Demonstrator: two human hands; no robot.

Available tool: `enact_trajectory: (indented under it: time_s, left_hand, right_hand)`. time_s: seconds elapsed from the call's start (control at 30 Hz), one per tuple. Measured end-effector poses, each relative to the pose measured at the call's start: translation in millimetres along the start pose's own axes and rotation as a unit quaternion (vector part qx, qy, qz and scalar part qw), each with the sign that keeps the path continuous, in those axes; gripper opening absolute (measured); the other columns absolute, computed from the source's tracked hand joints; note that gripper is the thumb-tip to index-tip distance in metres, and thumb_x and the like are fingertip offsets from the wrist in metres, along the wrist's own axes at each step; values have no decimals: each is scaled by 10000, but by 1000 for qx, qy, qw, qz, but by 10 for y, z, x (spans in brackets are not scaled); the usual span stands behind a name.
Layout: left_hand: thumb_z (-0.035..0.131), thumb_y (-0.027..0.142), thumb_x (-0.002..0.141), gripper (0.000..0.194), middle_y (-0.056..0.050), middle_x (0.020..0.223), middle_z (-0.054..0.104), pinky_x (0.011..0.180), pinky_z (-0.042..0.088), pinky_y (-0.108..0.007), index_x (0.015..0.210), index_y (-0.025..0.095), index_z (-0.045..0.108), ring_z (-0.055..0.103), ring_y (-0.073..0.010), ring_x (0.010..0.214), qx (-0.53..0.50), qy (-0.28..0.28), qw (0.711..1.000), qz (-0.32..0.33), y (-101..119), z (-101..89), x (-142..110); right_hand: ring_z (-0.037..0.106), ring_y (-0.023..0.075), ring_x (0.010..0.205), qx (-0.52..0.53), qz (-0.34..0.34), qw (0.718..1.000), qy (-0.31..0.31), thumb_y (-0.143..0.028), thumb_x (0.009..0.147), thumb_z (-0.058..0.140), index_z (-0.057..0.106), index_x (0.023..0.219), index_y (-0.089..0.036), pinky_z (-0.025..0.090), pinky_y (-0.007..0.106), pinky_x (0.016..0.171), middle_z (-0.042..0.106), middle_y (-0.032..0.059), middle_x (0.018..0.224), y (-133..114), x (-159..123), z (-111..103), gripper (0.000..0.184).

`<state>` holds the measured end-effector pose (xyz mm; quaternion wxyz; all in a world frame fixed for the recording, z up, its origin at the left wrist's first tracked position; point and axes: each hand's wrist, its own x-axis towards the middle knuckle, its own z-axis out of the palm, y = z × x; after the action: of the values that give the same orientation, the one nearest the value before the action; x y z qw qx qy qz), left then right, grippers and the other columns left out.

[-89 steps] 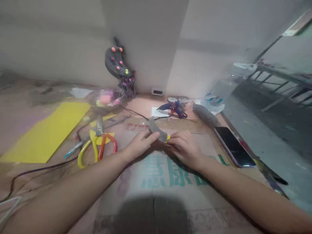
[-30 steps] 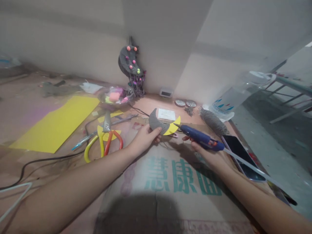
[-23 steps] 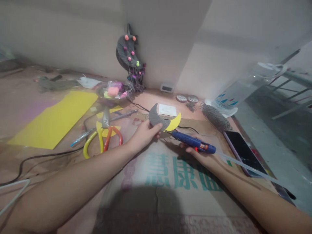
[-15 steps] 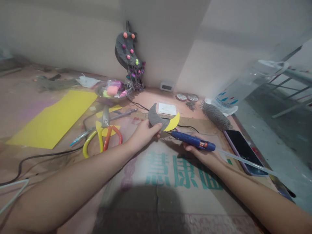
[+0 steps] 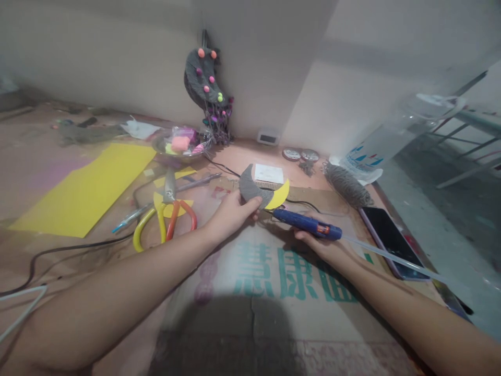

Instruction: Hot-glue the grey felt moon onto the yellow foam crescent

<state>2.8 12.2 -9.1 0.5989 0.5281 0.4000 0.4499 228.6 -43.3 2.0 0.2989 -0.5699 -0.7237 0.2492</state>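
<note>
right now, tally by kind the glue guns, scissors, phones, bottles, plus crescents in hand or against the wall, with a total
Crescents: 2 (grey-and-yellow crescent in left hand; dotted grey crescent against wall)
Hot glue guns: 1, in right hand
Scissors: 1
Smartphones: 1
Clear water bottles: 1
Total: 6

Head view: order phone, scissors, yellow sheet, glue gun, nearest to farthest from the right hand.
1. Glue gun: held in the right hand.
2. Phone: to that hand's right.
3. Scissors: left, past the other forearm.
4. Yellow sheet: far left.
</note>
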Motion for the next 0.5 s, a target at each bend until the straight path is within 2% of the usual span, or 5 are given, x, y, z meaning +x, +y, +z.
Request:
enact_trajectory:
  time_s: [0.5]
  left_hand:
    - [632,323,763,192,34,574,563,465,432,-213,794,157,540,528,-96,461,-7,3,1000,-8,-9,3,7]
  right_hand:
    - [574,214,588,-13,-7,1000,-1,-529,745,634,557,724,-257,448,332,536,617,11,631,-63,1,-27,284]
